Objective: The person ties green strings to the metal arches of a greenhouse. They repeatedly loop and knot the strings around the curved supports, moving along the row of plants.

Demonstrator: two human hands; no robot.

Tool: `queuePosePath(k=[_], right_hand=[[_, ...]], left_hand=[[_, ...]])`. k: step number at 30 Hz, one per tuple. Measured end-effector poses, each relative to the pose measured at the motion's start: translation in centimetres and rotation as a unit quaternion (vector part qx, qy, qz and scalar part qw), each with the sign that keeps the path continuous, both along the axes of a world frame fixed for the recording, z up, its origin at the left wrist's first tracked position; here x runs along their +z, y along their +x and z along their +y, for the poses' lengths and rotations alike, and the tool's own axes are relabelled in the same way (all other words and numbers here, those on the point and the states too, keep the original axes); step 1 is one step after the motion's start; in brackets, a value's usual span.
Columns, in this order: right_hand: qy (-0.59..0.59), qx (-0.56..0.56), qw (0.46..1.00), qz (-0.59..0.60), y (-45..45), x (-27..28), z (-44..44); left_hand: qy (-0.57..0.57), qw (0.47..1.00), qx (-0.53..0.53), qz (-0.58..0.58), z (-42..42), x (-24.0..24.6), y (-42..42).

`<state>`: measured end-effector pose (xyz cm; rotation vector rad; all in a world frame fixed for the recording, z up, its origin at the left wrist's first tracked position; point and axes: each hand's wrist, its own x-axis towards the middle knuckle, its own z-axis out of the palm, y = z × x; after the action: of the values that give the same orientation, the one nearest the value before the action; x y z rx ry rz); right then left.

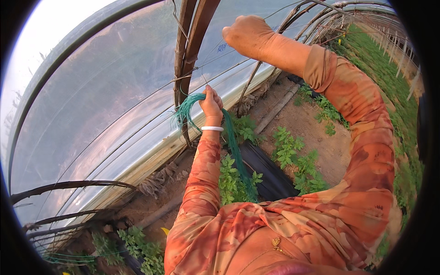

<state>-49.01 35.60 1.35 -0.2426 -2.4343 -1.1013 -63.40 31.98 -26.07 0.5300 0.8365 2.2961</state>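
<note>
My left hand [211,103] is closed on a bundle of thin green twine [233,144], whose frayed end loops out to its left while the long strands hang down towards my chest. A thin wire or string [203,67] rises from near its fingertips towards the bent wooden poles [187,51] of the greenhouse frame. Higher and to the right, my right hand [249,36] is a fist in front of the plastic film; a faint thin line runs towards it, but what its fingers hold is hidden.
Clear plastic film [113,79] curves over the left side, crossed by taut wires. Below grow leafy green plants [287,146] beside black plastic mulch [268,172] on bare soil. A pole [277,108] lies on the ground. More hoops and rows of posts recede at the upper right.
</note>
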Motion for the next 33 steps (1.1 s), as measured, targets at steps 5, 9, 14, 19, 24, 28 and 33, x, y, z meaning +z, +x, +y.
queuePosePath(k=[5, 9, 14, 19, 24, 28, 33], right_hand=[[-0.03, -0.06, 0.998, -0.009, -1.4, -2.5, 1.3], [-0.046, -0.022, 0.998, -0.043, 0.0, -2.8, 2.0], [0.002, -0.054, 0.998, -0.042, -0.3, -2.6, 1.7], [-0.009, -0.008, 0.999, -0.04, 0.0, -1.9, 2.5], [-0.03, 0.012, 0.999, -0.025, -0.5, -2.1, 3.0], [-0.05, 0.0, 0.999, 0.009, -1.7, -3.3, 2.0], [0.01, 0.029, 1.0, 0.0, 0.0, -3.7, 4.9]], left_hand=[[-0.051, 0.998, -0.013, -0.031, 4.5, -4.4, 1.9], [0.01, 0.996, -0.055, -0.066, 3.8, -3.7, 5.9], [0.002, 0.998, -0.05, -0.04, 1.9, -3.1, 5.6], [0.0, 0.999, -0.031, -0.008, 1.9, -2.6, 4.6], [-0.006, 0.999, -0.044, -0.022, 2.9, -3.8, 4.6], [-0.004, 1.0, -0.022, -0.007, 3.2, -5.3, 4.7], [0.022, 0.995, -0.068, -0.071, 0.6, 0.2, 10.8]])
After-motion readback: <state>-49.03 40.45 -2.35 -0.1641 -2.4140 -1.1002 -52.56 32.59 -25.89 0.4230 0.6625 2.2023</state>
